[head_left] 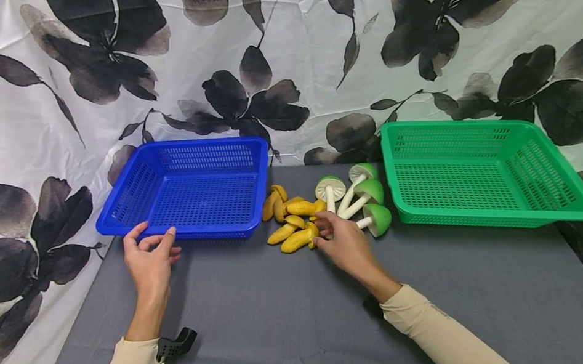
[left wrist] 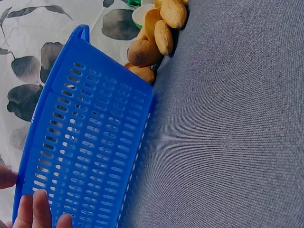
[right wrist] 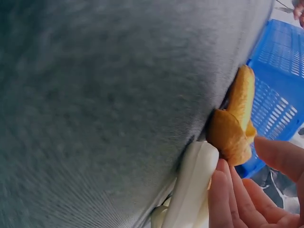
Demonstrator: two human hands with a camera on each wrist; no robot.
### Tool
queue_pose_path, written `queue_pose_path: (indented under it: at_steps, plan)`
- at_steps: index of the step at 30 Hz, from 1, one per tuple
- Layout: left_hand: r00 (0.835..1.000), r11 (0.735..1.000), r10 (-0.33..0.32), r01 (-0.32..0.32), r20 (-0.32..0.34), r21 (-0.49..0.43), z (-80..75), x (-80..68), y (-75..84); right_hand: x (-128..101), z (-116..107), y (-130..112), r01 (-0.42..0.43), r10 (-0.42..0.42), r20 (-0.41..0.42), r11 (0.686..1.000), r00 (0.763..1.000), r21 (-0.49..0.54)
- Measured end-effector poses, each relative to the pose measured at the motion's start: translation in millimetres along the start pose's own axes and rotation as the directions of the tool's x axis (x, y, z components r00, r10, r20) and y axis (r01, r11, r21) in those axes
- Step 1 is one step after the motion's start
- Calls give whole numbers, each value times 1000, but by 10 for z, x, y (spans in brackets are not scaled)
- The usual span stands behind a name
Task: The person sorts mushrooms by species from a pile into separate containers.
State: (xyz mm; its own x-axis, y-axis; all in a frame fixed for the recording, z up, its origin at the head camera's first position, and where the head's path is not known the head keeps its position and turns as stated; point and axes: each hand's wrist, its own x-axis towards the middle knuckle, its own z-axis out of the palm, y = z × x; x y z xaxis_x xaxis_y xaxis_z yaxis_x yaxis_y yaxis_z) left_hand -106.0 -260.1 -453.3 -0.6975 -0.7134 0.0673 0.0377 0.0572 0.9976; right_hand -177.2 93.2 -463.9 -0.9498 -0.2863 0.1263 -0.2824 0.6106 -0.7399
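My left hand (head_left: 148,261) holds the near rim of a blue basket (head_left: 125,186), its fingertips against the outer wall in the left wrist view. Over several yellow toy mushrooms (head_left: 281,235) in the middle is my right hand (head_left: 347,243). Its thumb and fingers pinch the cap of the nearest yellow mushroom (right wrist: 230,135), which lies on the cloth with its stem pointing toward the blue basket. Just beyond that hand lie several green-capped toy mushrooms (head_left: 371,188) with white stems. One white stem (right wrist: 190,185) lies beside the fingers in the right wrist view.
A green basket (head_left: 466,216) stands at the back right. Grey cloth (head_left: 261,321) covers the table, and a white curtain with dark flowers (head_left: 335,70) hangs behind it. A black strap mount (head_left: 177,343) sits on the left wrist.
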Motion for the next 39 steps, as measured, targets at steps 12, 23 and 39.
queue_pose_path:
  at_steps: [12, 23, 39]
  plan:
    - [1000, 1000, -5, 5, 0, 4, 1, -10, 2, 14, 49, -27, 25, -32, -40, 986, 999, -166]
    - [1000, 1000, -10, 10, 1, 13, 9, -11, 14, 82, -21, -107, 29, -7, 238, 996, 971, -89]
    - [1000, 1000, -18, 18, 18, 7, -20, -9, 8, 158, -7, -86, -11, -18, 344, 996, 939, 83]
